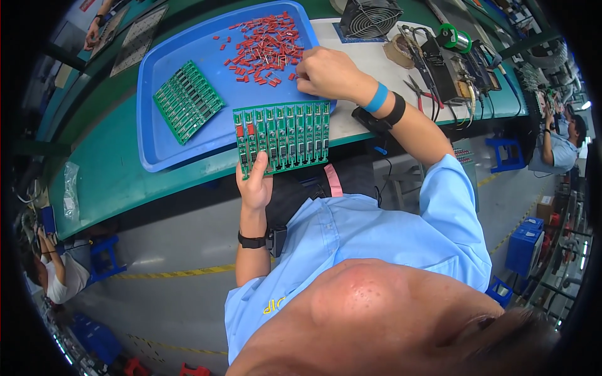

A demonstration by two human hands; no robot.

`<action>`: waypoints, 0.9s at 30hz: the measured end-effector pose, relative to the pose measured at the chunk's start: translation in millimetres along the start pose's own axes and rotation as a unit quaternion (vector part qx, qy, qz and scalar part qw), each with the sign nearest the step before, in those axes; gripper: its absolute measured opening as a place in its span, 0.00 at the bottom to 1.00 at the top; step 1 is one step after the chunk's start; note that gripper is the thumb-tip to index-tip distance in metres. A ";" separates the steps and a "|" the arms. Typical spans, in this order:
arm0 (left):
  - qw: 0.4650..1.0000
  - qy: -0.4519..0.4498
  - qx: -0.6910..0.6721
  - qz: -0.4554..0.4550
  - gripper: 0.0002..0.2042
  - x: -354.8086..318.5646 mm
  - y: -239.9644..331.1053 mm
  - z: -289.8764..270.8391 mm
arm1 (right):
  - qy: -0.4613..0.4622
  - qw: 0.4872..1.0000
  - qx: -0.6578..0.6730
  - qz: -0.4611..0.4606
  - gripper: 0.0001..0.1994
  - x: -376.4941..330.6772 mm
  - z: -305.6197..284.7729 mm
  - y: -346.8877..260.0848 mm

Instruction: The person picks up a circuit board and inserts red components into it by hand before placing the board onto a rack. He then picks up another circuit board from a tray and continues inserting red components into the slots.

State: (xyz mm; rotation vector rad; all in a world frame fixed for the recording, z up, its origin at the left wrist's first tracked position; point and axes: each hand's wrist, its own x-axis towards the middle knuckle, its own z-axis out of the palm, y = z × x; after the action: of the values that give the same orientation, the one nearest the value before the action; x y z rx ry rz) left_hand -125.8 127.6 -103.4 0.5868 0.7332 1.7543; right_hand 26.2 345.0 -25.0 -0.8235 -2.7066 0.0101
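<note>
My left hand (256, 183) grips a green circuit board panel (295, 135) by its lower left edge, thumb on top. The panel is made of several narrow boards side by side; the two leftmost carry red parts near their upper ends. Beyond it, my right hand (335, 72) is closed in a pinch at the right rim of a blue tray (188, 47). Whatever those fingertips hold is too hidden to make out. Just left of them lies a loose pile of red two-legged components (266, 47). Another green panel (188, 100) rests tilted in the tray's left part.
On the pale sheet (376, 59) to the right are a black fan (370, 20), red-handled pliers (421, 93), a green solder spool (454, 39) and soldering equipment (442, 72). A clear plastic bag (71, 191) lies on the green bench at left. Other people sit at both sides.
</note>
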 end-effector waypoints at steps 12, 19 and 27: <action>1.000 -0.004 0.004 0.011 0.15 -3.0 -3.4 3.3 | 0.053 0.859 0.487 0.150 0.05 -31.6 -10.4 5.1; 1.000 -0.021 -0.003 0.003 0.16 -4.8 -13.2 17.9 | 0.047 0.768 0.615 0.175 0.08 -42.8 -17.2 5.0; 1.000 0.002 0.002 -0.009 0.13 -3.3 -21.4 24.1 | 0.118 0.779 0.614 0.048 0.07 -62.0 -32.0 -39.6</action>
State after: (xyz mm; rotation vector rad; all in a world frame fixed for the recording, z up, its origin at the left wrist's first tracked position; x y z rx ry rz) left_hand -94.0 133.6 -102.5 0.5777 0.7421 1.7377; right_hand 62.9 275.6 -8.9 -0.4378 -1.7684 1.4023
